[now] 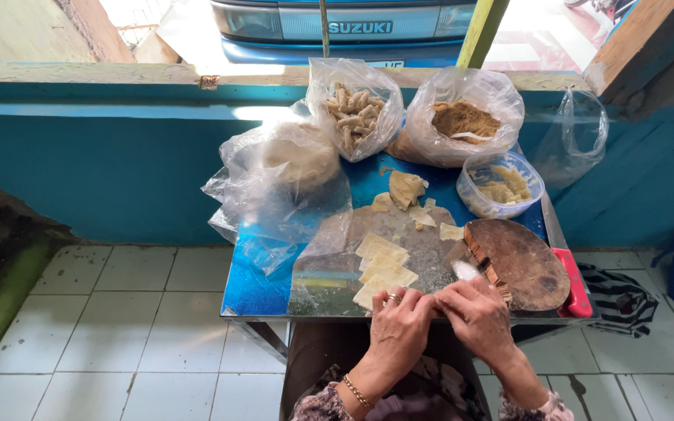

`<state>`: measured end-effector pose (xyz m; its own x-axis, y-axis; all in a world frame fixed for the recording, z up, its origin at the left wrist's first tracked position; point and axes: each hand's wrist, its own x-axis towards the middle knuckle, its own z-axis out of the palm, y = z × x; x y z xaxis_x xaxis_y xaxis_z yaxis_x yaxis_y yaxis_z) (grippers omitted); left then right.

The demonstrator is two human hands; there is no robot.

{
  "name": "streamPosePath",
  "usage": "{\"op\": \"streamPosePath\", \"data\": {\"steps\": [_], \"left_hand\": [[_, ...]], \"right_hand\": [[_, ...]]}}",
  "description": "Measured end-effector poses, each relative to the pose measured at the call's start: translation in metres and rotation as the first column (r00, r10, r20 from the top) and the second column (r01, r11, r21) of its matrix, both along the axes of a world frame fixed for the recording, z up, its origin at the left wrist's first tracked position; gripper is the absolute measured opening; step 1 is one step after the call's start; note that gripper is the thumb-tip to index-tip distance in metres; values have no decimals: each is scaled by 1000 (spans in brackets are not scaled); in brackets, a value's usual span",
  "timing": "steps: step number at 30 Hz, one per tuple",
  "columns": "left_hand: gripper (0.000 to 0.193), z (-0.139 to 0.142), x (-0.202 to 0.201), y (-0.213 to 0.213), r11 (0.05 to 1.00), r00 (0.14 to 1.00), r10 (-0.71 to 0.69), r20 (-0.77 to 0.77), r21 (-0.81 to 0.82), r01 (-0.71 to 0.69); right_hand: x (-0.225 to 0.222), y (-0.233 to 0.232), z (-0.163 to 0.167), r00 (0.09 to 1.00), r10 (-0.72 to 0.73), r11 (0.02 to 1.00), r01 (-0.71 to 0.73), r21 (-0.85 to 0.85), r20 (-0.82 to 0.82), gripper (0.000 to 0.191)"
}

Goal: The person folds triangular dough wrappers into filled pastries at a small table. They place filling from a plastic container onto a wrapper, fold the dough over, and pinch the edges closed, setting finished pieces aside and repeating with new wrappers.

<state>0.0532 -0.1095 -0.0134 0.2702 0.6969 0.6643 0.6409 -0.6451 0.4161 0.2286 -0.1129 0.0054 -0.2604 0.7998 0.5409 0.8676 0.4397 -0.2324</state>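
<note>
**Hands at a small blue counter by a teal wall**

At the bottom centre of the frame, the left hand (396,327) and the right hand (473,312) meet at the near edge of a small blue counter (255,292). Fingers of both hands are curled together around something small; what they grip is hidden between them. Just above the left hand lies a stack of pale dough squares (384,269) on a floured clear sheet (329,265). A round, dark wooden board (524,261) sits right of centre, touching a red strip (579,284) at the counter's right edge.

White floor tiles (134,327) spread across the lower left, and a teal wall (103,164) fills the middle left. Along the top of the counter stand three clear plastic bags: one crumpled with white contents (290,160), one with pale finger-shaped pieces (352,113), one with brown crumbs (466,117). Below the last sits a clear tub (501,187) of yellowish bits. A blue vehicle's front (337,31) shows at top centre.
</note>
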Motion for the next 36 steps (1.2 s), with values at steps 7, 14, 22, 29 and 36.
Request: {"op": "streamPosePath", "data": {"steps": [7,14,22,29,36], "left_hand": [[10,1,-4,25,974,989,-136,-62,-192,122],[14,-1,2,18,994,994,-77,-78,-89,70],[20,10,1,29,971,994,-104,25,-212,107],[12,27,-41,17,984,980,57,191,-175,-24],[21,21,-104,9,941,956,293,9,-181,-287]], "right_hand": [[-4,-7,-9,997,-61,989,67,135,-52,29],[0,-4,-11,994,-109,988,107,110,11,19],[-5,-2,-3,995,-19,998,24,50,-100,36],[-24,14,52,981,88,969,-45,242,-173,20],[-45,84,112,841,195,839,123,530,-504,17]]}}
